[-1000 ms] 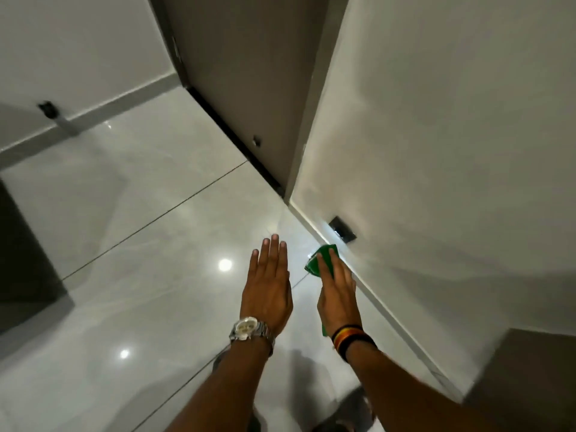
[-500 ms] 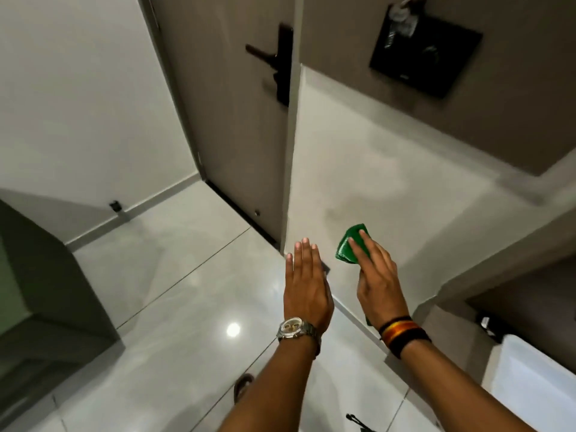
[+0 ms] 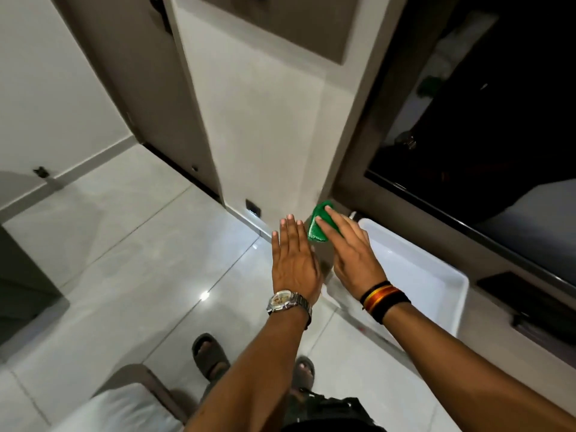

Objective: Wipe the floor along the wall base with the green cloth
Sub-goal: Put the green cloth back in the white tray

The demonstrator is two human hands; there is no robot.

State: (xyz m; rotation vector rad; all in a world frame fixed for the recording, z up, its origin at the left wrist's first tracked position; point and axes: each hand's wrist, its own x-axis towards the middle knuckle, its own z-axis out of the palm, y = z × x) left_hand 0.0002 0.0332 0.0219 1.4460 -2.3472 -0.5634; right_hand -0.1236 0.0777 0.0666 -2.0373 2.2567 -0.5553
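While both forearms reach forward from the bottom edge, two sandalled feet [image 3: 215, 358] stand on the pale tiled floor [image 3: 131, 263] beneath them; a grey-and-white cushioned edge [image 3: 124, 400] sits at lower left. Count: two hands, one cloth, one tub, one watch, one set of wristbands.

Left hand [image 3: 294, 260]: flat, palm down, fingers straight and pressed side by side, holding nothing. One metal watch [image 3: 285, 302] on that wrist.

Right hand [image 3: 350, 251]: fingers extended and laid over the green cloth [image 3: 318, 227], pressing it from behind; whether the thumb pinches underneath cannot be told. Black, red and yellow wristbands [image 3: 385, 299] on that wrist.

Cloth: folded into a rough wedge, long axis running near to far, narrow rounded end pointing away toward the wall corner [image 3: 324, 194]. It sits at the foot of the white wall panel [image 3: 265, 135], just beside the white plastic tub [image 3: 414, 269] on its right. Contact with wall or floor is possibly there, but blur leaves it unsure.

Against half a second ago: the view has swung right and down. The cloth was higher against the plain wall face; it is now low, at the corner next to the tub. The feet have come into view, and the tub shows far more of itself. Both hands keep the same flat poses.

Farther off: one small dark wall plate [image 3: 253, 208] at the skirting, a grey-brown door [image 3: 146, 88] left of the panel, a dark opening [image 3: 498, 104] at upper right
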